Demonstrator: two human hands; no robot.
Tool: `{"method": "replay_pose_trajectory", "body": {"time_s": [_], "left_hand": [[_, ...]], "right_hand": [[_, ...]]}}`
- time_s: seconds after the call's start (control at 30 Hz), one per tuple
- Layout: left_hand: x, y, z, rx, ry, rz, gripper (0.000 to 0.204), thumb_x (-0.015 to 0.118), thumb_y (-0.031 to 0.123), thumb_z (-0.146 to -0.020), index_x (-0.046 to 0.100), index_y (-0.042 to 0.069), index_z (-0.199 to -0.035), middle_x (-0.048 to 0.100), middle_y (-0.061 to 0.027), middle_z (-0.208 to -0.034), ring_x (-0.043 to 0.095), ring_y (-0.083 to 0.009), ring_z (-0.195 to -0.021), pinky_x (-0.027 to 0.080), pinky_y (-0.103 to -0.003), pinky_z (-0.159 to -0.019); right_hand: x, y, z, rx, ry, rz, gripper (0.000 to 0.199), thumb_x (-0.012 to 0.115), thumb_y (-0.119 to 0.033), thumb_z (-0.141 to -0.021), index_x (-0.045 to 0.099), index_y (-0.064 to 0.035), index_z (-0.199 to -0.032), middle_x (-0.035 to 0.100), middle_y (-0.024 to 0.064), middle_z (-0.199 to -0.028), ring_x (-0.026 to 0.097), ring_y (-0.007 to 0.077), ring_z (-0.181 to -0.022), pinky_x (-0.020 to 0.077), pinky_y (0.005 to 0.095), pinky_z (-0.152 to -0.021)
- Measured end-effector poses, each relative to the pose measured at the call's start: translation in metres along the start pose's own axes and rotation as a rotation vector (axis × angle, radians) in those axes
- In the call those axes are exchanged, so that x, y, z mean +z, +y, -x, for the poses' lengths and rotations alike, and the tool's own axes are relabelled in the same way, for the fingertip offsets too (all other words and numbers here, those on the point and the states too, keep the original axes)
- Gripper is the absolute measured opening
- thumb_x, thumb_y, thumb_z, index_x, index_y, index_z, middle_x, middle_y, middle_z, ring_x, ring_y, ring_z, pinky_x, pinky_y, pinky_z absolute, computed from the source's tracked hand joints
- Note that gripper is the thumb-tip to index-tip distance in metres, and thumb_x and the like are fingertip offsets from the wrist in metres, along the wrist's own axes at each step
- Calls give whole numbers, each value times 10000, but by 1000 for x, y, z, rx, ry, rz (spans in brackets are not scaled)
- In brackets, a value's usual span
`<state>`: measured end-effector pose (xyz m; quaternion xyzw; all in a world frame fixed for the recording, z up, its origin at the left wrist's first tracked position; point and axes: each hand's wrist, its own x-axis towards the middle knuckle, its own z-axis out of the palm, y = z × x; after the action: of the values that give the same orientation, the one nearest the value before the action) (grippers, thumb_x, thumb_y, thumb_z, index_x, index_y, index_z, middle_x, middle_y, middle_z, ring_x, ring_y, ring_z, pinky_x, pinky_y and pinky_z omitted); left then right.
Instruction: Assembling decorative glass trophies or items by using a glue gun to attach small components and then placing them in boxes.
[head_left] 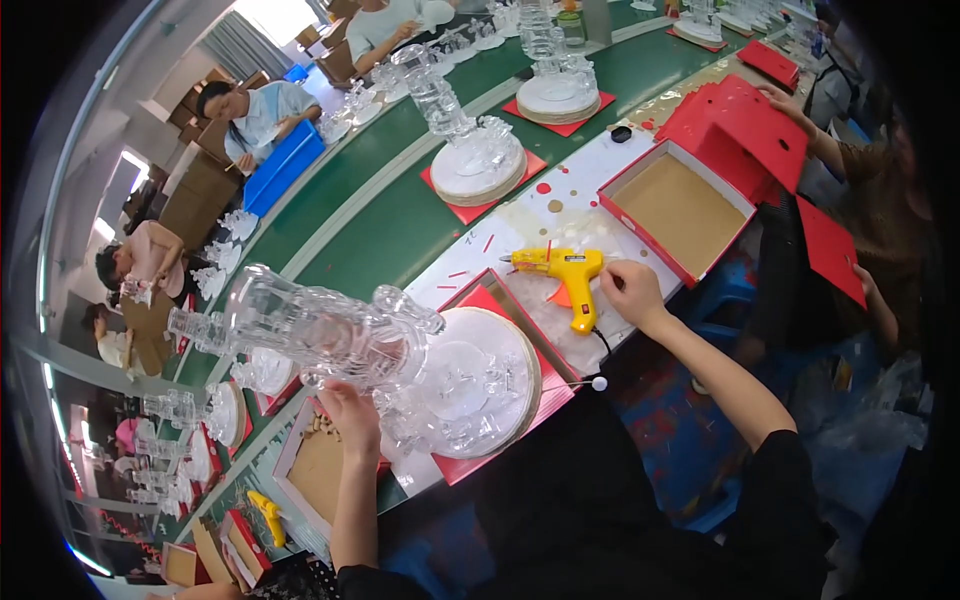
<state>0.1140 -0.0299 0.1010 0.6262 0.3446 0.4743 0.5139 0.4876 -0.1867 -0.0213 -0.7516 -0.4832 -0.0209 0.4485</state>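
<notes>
A clear plastic tower-shaped model (330,330) leans over a round white base (480,380) in front of me. The base lies on a red square panel (560,395), and a thin rod with a white knob (600,383) sticks out at its right. My left hand (350,410) is closed on the lower left of the clear model, its fingertips partly hidden. Beside the handle of a yellow glue gun (572,270), my right hand (635,292) is curled with thumb and fingers together; whatever is in it is hidden.
An open red box (680,210) stands at the right, near a co-worker's hand (790,108) holding red panels (735,130). Similar clear models (478,165) stand along the green conveyor (370,225). At the lower left are a tray (315,470) and another yellow glue gun (267,517).
</notes>
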Motion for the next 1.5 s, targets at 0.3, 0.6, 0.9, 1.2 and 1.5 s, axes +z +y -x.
{"method": "replay_pose_trajectory", "body": {"time_s": [0.3,0.6,0.9,1.2,1.5], "left_hand": [[2,-56,-17,35,-163,-418,627,428,690,-882,348,70,-923,384,46,-822,326,-37,-681,233,-208,-521],[-8,-81,-3,101,23,-509,513,343,460,-1020,510,-22,-1069,552,-177,-1076,526,-321,-1055,393,-450,-956],[-53,-109,45,160,-100,-673,779,296,681,-931,600,-20,-1079,640,-129,-1048,599,-222,-987,451,-363,-878],[-45,-72,8,-227,-678,-534,476,354,300,-1024,435,-14,-1372,463,-140,-1413,411,-221,-1311,304,-344,-1106],[-19,8,-41,-249,-1052,-561,494,464,293,-981,430,12,-1386,443,-153,-1432,400,-269,-1316,300,-375,-1107]], "right_hand": [[-7,6,-5,-36,20,-62,171,609,-135,-827,614,7,-731,578,167,-665,568,305,-582,435,382,-541],[11,-1,-15,1,-38,-50,146,604,-154,-810,648,-19,-778,597,165,-667,590,315,-592,435,393,-542],[8,22,-3,40,59,-113,274,576,-118,-847,507,60,-651,452,150,-512,458,151,-453,321,342,-455],[38,-145,-12,-245,-108,-595,298,559,-249,-842,636,21,-942,647,161,-894,635,287,-926,484,391,-826],[124,-139,-24,-764,-634,56,217,616,-156,-785,688,-52,-961,673,207,-878,660,363,-845,533,428,-721]]}}
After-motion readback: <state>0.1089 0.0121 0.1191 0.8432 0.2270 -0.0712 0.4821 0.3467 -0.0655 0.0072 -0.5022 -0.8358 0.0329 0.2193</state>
